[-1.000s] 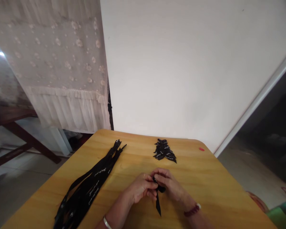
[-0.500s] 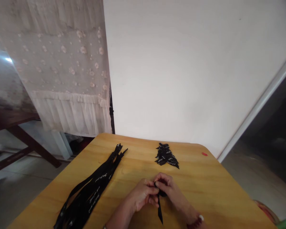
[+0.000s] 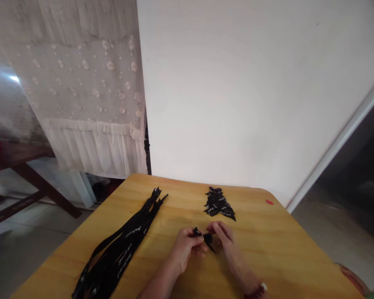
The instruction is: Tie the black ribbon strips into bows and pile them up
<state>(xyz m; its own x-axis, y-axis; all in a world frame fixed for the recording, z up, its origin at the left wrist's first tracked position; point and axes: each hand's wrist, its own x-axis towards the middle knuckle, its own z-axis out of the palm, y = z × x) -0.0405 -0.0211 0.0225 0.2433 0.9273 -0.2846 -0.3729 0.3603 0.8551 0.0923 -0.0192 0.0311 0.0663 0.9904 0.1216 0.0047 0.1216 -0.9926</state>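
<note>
My left hand (image 3: 185, 249) and my right hand (image 3: 227, 241) meet over the middle of a yellow wooden table (image 3: 286, 257). Both pinch a small black ribbon bow (image 3: 205, 238) with white lettering, held just above the tabletop, its tails sticking out to the left and lower right. A pile of finished black bows (image 3: 218, 204) lies a little beyond my hands. A bundle of long black ribbon strips (image 3: 124, 241) stretches diagonally on the table to my left.
A small red object (image 3: 269, 202) lies near the table's far right corner. A white wall stands behind the table, a lace curtain (image 3: 81, 91) hangs at the left, and a dark wooden bench (image 3: 21, 166) stands on the floor at far left.
The ribbon's long tail that hung toward me has been pulled up into a compact bow. My hands shifted slightly away from me and apart.
</note>
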